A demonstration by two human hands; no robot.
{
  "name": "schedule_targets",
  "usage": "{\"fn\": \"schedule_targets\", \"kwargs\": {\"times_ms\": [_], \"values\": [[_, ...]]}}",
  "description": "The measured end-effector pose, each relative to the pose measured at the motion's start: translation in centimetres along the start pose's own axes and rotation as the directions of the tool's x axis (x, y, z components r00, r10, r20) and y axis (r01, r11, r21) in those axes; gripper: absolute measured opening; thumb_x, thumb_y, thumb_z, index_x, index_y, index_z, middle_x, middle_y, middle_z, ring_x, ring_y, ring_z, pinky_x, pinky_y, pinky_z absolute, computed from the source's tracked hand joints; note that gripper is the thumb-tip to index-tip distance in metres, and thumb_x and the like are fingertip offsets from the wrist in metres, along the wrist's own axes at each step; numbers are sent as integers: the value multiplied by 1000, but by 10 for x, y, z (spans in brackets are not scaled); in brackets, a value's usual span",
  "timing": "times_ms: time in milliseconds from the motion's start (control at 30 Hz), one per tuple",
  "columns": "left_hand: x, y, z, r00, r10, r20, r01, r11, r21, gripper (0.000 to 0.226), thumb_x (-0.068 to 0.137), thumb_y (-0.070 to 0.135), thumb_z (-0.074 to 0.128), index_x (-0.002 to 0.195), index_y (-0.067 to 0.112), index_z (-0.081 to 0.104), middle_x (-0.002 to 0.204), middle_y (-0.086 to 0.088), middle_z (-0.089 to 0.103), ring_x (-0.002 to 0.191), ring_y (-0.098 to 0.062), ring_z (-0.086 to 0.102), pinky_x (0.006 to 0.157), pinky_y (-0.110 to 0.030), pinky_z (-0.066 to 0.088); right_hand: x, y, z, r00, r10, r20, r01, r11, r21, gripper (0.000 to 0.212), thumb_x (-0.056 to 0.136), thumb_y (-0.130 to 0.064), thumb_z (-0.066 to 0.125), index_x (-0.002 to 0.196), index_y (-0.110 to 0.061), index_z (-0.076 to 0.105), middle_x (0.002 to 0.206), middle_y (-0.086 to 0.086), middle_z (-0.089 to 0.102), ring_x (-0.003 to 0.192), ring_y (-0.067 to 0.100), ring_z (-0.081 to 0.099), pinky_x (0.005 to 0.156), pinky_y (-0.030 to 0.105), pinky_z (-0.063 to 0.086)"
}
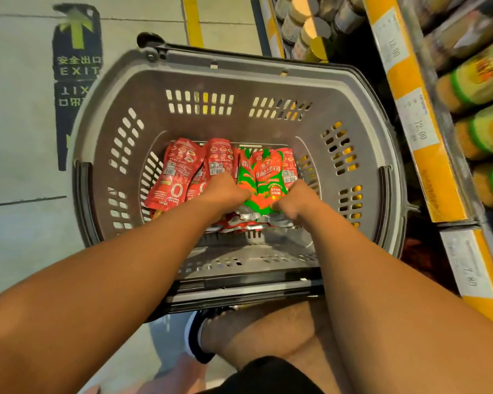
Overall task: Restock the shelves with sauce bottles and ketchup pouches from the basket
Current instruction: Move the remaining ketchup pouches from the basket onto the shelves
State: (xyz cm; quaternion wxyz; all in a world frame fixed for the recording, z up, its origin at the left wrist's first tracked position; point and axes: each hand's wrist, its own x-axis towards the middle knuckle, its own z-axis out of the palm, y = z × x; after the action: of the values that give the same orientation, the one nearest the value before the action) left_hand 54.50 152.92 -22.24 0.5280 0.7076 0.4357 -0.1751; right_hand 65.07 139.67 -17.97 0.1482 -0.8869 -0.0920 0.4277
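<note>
A grey plastic basket [268, 81] stands on the floor in front of me. Several red ketchup pouches [174, 174] lie in its bottom. Both of my hands reach down into it. My left hand [225, 191] and my right hand [299, 200] grip a bunch of red-and-green ketchup pouches [266, 177] from either side, fingers curled round their edges. The silver bottoms of those pouches show between my wrists. No sauce bottles are visible in the basket.
Shelves with yellow price strips [419, 132] run along the right, holding jars [305, 27] and green-labelled bottles [481, 78]. The tiled floor at left bears an exit arrow sticker [74, 52]. My bent knee and shoe [199, 336] are just behind the basket.
</note>
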Motion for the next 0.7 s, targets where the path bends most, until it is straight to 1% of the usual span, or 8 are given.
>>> {"fn": "schedule_targets", "kwargs": {"times_ms": [100,267,333,400,500,567,633,700], "values": [[-1,1,2,999,20,30,-21,999,29,19,88,27,76,86,17,60,83,-4,64,72,-18,59,60,-30,46,1,-5,7,1000,3,-27,-6,991,-134,45,88,-11,72,130,-2,56,120,18,67,111,37,65,88,39,54],[-1,2,1,999,32,10,-33,996,81,18,91,20,71,103,13,60,99,-8,64,88,-24,64,82,-41,57,0,-10,9,1000,-17,-1,16,973,-230,37,91,-12,70,126,-5,59,117,16,68,106,35,65,88,37,55],[-1,3,0,1000,29,-3,-28,995,101,20,91,18,69,107,11,60,101,-9,64,92,-26,65,83,-43,58,1,-11,6,1000,-15,-15,12,975,-221,42,88,-8,72,126,-4,57,117,16,67,106,35,66,93,42,57],[-2,4,0,999,35,-10,-34,993,117,14,90,17,68,100,13,59,101,-10,64,89,-24,64,77,-40,57,1,-14,5,1000,4,-13,-7,973,-229,45,86,-6,75,126,-2,55,116,17,65,106,36,66,92,43,58],[-4,5,2,1000,23,0,-23,996,91,13,89,17,70,93,15,58,100,-12,66,90,-26,67,79,-44,60,-2,-18,3,999,37,-14,-39,955,-294,22,85,-7,74,99,-5,57,99,15,59,87,32,58,72,36,50],[-7,6,1,1000,6,16,-7,999,35,17,87,15,72,99,11,61,103,-14,68,94,-30,70,85,-51,62,-3,-19,1,998,48,-41,-56,967,-248,22,86,-10,71,80,-12,50,94,13,54,84,30,50,72,35,45],[-7,7,0,1000,5,28,-5,1000,-6,18,86,14,73,100,8,63,101,-14,69,93,-30,71,86,-55,60,-4,-18,1,997,61,-57,-70,982,-177,22,88,-10,68,77,-12,49,91,12,52,85,31,51,72,36,44],[-9,8,-2,999,20,37,-18,999,-31,18,86,15,75,99,7,65,99,-16,71,91,-30,71,86,-53,60,-10,-21,-3,995,69,-77,-75,995,-67,18,88,-6,64,75,-9,52,85,14,53,84,31,55,72,38,46]]}}
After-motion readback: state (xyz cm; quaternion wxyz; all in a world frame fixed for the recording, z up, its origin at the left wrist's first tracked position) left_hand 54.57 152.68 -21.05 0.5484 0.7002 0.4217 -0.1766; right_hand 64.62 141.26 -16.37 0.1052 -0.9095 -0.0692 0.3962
